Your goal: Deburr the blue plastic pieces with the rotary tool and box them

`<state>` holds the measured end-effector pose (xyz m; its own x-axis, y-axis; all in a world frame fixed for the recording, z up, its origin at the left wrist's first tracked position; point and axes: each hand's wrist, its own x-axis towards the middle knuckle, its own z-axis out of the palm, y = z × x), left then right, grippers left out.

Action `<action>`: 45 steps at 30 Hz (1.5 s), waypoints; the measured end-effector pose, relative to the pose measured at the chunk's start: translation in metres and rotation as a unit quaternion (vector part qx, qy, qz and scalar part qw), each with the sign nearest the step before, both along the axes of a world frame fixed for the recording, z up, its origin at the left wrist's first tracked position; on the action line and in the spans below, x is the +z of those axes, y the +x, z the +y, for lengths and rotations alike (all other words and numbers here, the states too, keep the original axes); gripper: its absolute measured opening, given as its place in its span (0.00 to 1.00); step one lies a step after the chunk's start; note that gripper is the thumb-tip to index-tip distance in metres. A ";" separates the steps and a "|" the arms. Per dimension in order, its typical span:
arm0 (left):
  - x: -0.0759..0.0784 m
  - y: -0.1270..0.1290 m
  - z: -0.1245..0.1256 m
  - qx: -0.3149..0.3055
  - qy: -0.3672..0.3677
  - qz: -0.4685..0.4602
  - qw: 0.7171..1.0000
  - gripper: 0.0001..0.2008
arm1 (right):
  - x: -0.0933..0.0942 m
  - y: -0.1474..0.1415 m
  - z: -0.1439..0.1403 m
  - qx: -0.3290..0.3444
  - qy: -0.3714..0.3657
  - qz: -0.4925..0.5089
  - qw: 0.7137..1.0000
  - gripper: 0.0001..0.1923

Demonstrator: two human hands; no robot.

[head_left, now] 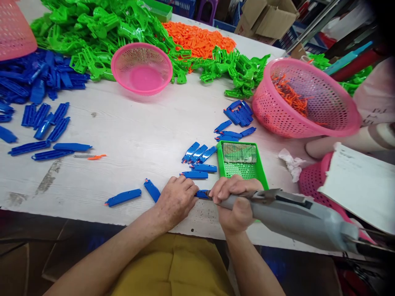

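My left hand presses a small blue plastic part down on the white table near its front edge. My right hand grips a grey power screwdriver, whose tip points left onto that blue part. Several finished blue parts lie just beyond my hands, and two more lie to the left. A small green tray sits right behind my right hand.
A heap of green parts, orange parts and blue parts covers the far side. Pink baskets stand at the middle and right. Another person's arm rests at the right.
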<state>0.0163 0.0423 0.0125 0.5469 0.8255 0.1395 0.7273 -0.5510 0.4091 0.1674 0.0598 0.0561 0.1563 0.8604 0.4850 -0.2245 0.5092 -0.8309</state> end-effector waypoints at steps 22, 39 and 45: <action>0.012 -0.029 0.031 0.032 0.040 0.000 0.999 0.12 | 0.005 0.083 0.020 -0.250 -0.001 0.030 0.968 0.10; 0.004 -0.008 0.011 0.000 0.027 -0.042 0.999 0.12 | -0.004 0.083 0.022 -0.249 -0.008 0.020 0.968 0.08; 0.002 -0.013 0.010 0.004 0.017 -0.022 1.000 0.08 | -0.003 0.082 0.022 -0.243 -0.011 0.022 0.970 0.07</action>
<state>0.0038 0.0521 0.0146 0.5333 0.8240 0.1914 0.7131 -0.5596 0.4223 0.2492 0.0823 0.0535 0.5665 0.6899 0.4507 0.0014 0.5462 -0.8377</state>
